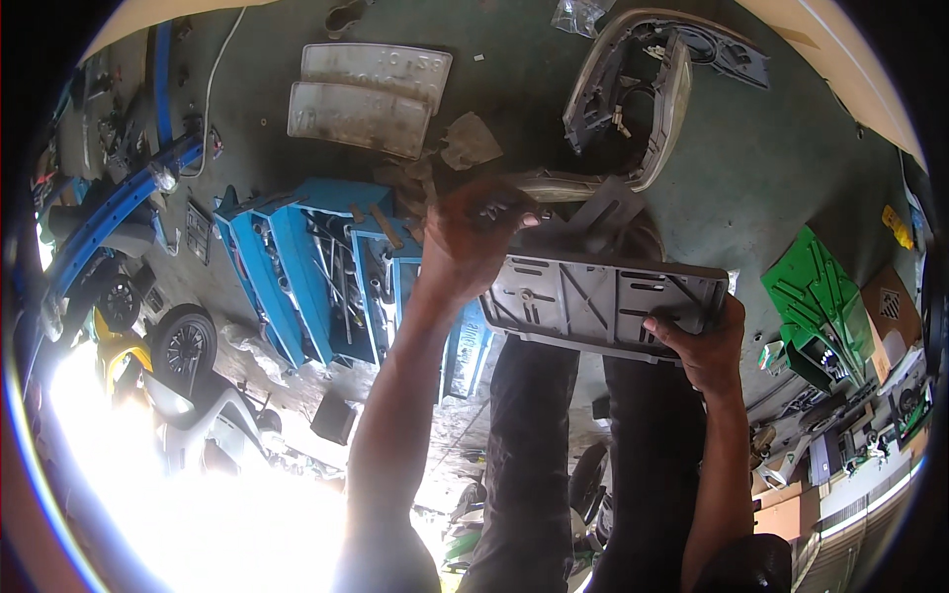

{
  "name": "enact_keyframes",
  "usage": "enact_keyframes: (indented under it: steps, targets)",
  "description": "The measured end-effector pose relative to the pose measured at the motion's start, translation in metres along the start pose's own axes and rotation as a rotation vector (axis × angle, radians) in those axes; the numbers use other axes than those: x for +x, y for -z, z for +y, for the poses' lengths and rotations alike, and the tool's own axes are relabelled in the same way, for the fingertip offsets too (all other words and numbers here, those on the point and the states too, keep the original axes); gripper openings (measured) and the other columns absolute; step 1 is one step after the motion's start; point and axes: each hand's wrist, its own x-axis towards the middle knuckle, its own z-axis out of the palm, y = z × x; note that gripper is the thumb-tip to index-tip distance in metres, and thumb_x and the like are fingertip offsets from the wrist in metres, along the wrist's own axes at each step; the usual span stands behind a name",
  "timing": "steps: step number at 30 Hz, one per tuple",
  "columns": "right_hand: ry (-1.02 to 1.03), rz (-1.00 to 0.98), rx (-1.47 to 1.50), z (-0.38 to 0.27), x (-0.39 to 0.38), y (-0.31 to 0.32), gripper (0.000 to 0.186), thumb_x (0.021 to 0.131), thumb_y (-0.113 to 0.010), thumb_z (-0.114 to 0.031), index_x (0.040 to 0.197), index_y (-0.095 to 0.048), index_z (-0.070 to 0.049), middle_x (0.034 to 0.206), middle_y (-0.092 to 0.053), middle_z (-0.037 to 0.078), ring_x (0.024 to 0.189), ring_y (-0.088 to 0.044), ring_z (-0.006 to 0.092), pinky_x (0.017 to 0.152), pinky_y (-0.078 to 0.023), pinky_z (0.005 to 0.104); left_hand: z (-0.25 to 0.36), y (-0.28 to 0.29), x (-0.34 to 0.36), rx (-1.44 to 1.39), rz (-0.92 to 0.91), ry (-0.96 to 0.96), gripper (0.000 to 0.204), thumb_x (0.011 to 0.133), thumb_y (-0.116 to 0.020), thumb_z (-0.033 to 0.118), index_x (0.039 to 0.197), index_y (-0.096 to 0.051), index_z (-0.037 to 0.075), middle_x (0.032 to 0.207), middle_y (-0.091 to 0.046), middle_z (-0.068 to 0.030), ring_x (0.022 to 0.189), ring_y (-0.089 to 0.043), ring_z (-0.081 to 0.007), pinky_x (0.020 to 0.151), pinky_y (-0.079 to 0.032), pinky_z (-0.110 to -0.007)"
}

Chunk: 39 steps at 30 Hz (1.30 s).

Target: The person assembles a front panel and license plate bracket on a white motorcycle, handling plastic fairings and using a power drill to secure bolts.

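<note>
In front of my legs is a grey ribbed plastic licence plate holder (591, 304), tilted so that its slotted face shows. My right hand (704, 341) grips its right end, the thumb lying over the face. Just above its left end is my left hand (474, 232), with fingers curled. Small shiny metal pieces, perhaps screws, show at those fingers, too small to name surely. Behind the holder a grey flat bracket (598, 212) with a slot is partly hidden.
A blue cantilever toolbox (287, 282) full of hand tools stands open at left. Two worn licence plates (371, 84) lie on the floor beyond it. A curved grey vehicle trim piece (677, 109) lies ahead. At right are a green toolbox (816, 296) and a cardboard box (890, 306).
</note>
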Motion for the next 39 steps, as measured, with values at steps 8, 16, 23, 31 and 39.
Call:
enact_keyframes:
  steps: [8,16,23,31,39]
  targets:
    - [-0.005,-0.048,-0.101,0.004,-0.009,0.000,0.036,0.066,-0.086,-0.007,0.096,-0.068,0.003,0.088,-0.074,0.010,0.077,-0.071,0.0156,0.074,-0.057,0.0300,-0.014,-0.007,-0.027,0.220,0.018,-0.106,0.009,0.086,-0.066,-0.005,0.091,-0.071,0.001,0.086,-0.072,-0.0068,0.082,-0.069,-0.0121,0.074,-0.053,-0.027]
    - [0.034,-0.130,-0.119,-0.005,-0.021,0.003,0.035,0.066,-0.085,-0.009,0.096,-0.069,0.001,0.086,-0.074,0.009,0.078,-0.071,0.0158,0.074,-0.056,0.0309,-0.032,-0.019,-0.077,-0.351,0.089,0.157,0.020,0.083,-0.071,-0.007,0.101,-0.065,0.000,0.096,-0.071,-0.0099,0.086,-0.067,-0.0165,0.080,-0.053,-0.026]
    - [0.040,-0.305,-0.236,-0.019,-0.035,0.001,0.036,0.064,-0.085,-0.013,0.094,-0.070,-0.001,0.084,-0.074,0.008,0.074,-0.069,0.0155,0.071,-0.055,0.0301,-0.033,-0.019,-0.135,-0.275,0.269,0.170,0.027,0.085,-0.072,0.002,0.110,-0.060,-0.001,0.095,-0.073,-0.0138,0.095,-0.069,-0.0165,0.078,-0.056,-0.027]
    - [0.011,-0.427,-0.334,-0.023,-0.082,0.009,0.041,0.064,-0.088,-0.011,0.097,-0.068,0.002,0.089,-0.073,0.010,0.079,-0.070,0.0180,0.075,-0.056,0.0323,-0.020,-0.057,-0.212,0.122,0.482,0.150,0.012,0.092,-0.060,0.014,0.099,-0.065,0.005,0.076,-0.067,-0.0142,0.072,-0.067,-0.0242,0.066,-0.049,-0.037]
    - [-0.105,-0.446,-0.513,-0.008,-0.098,0.017,0.054,0.063,-0.092,-0.018,0.104,-0.065,0.003,0.097,-0.073,0.011,0.088,-0.070,0.0194,0.083,-0.055,0.0333,-0.029,-0.087,-0.241,0.199,0.582,0.215,0.012,0.092,-0.060,0.015,0.099,-0.067,0.008,0.084,-0.069,-0.0178,0.076,-0.068,-0.0377,0.069,-0.051,-0.046]
